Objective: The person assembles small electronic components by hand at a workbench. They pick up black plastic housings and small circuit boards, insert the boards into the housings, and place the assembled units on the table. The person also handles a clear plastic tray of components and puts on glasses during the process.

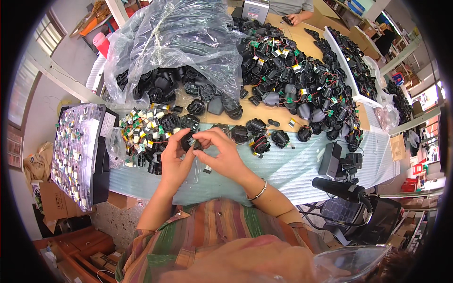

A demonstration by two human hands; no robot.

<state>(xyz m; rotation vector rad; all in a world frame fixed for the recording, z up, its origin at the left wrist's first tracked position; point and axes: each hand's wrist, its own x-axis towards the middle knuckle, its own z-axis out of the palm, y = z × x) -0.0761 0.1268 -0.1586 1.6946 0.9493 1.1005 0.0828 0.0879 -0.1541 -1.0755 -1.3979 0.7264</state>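
Observation:
Over the near edge of the pile, my left hand (175, 158) grips a small black plastic housing (187, 140) between thumb and fingers. My right hand (221, 153) meets it from the other side, its thumb and forefinger pinched at the housing's edge. Whatever small part lies between those fingertips is too small to make out. Just left of my hands is a heap of small white and yellow parts with green boards (141, 128). Similar black housings with wires (257, 126) sit beyond and to the right of my right hand.
A large clear plastic bag (184, 42) of black parts stands at the back left. Wired black assemblies (302, 80) cover the far right. A tilted tray of small parts (78, 153) borders the left. A black cylindrical tool (337, 188) juts over the right edge. Another person's hand (296, 19) is across the table.

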